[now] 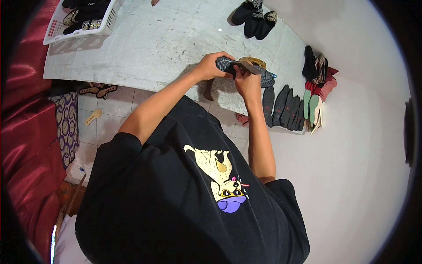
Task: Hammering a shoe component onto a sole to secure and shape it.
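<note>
Gripping sole (267,80) above scuffed table (145,44) (white wall (343,176)).

A light table (167,39) offers an open path over its middle — from the white basket (110,20) at its far left corner to the black shoes (255,20) at its far right. At its near edge, the left hand (211,66), right hand (248,83) and a dark sole (225,65) block passage — insoles (285,108) crowd its near right corner, and a wall (351,132) bounds its right side.
</note>
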